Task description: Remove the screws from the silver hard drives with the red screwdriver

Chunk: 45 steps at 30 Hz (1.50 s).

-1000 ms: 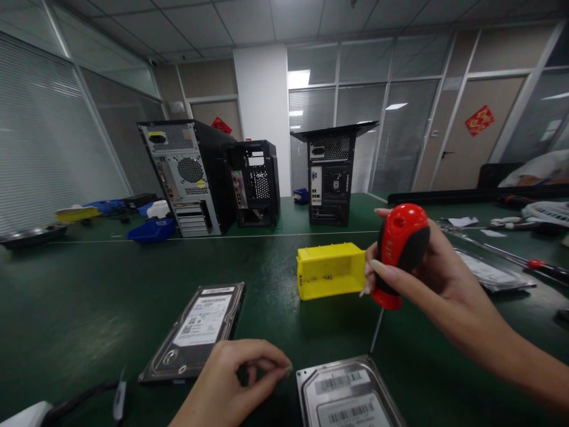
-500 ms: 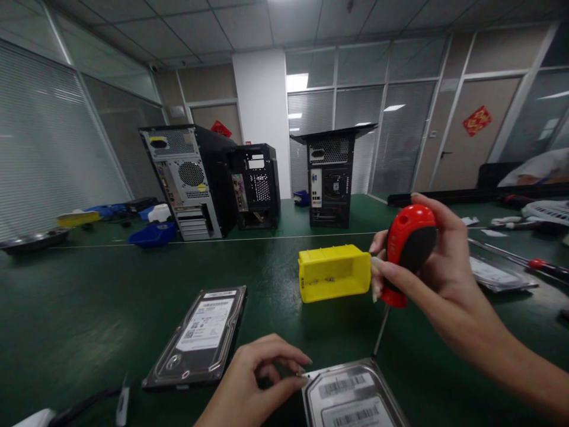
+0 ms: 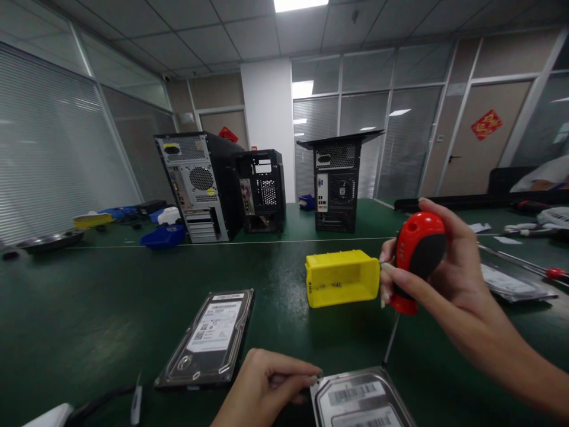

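Note:
My right hand [image 3: 448, 279] grips a red and black screwdriver [image 3: 420, 252] with a thick handle. Its thin shaft points down, and the tip is at the far right corner of a silver hard drive [image 3: 355, 394], which the lower frame edge cuts off. Beside that drive's far left corner, my left hand [image 3: 271, 382] is closed in a pinch; whatever is between its fingertips is too small to make out. A yellow bin [image 3: 342, 279] with a few small dark pieces inside lies just left of my right fingertips. A second hard drive [image 3: 208, 338] rests label up to the left.
Computer cases [image 3: 200, 184] stand along the back, one with a raised black panel [image 3: 340, 139] on top. Blue bins [image 3: 162, 236] and a metal dish [image 3: 51, 240] are at left. Another drive [image 3: 511, 281] and a long screwdriver [image 3: 524, 261] lie at right. A person's sleeve [image 3: 542, 175] shows far right.
My left thumb and forefinger have closed together at the drive's corner; a tiny brassy piece seen between them earlier is now hidden. The screwdriver keeps its place on the drive. The view has shifted slightly.

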Each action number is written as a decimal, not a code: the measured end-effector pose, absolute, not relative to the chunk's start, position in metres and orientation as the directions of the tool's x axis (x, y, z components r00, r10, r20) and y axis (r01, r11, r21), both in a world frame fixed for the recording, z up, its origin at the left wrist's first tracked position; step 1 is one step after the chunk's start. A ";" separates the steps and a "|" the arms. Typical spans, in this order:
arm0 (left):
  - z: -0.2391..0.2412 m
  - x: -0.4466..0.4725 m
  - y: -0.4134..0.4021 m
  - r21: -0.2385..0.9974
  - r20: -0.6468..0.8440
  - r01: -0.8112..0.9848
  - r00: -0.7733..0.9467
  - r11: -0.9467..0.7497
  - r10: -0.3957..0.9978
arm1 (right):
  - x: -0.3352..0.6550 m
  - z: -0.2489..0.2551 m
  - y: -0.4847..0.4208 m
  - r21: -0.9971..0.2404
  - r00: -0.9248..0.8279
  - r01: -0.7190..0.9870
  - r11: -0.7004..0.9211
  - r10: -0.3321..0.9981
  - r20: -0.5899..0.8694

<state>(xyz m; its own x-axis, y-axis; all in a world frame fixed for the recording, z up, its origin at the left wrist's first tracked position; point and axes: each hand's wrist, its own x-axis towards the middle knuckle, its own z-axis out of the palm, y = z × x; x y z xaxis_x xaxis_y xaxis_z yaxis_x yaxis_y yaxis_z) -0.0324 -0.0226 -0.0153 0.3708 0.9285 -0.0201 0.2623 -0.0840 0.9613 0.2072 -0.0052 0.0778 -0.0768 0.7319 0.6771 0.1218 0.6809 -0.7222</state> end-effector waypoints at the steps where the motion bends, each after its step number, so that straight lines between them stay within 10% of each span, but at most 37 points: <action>1: -0.016 -0.032 -0.023 0.975 -0.042 0.217 0.367 -0.041 0.929 | 0.207 0.078 -0.005 -0.721 -0.077 0.125 0.681 0.731 0.678; 9: -0.018 -0.038 -0.016 0.992 0.000 0.123 0.269 -0.035 0.963 | 0.206 0.079 -0.006 -0.722 -0.068 0.132 0.679 0.733 0.677; 20: -0.005 -0.041 -0.026 0.757 0.219 0.462 0.488 -0.462 0.845 | 0.205 0.081 -0.010 -0.728 -0.088 0.113 0.677 0.736 0.671; 45: -0.014 -0.031 -0.020 0.929 -0.014 0.347 0.370 -0.125 0.929 | 0.204 0.082 -0.010 -0.718 -0.090 0.137 0.682 0.730 0.677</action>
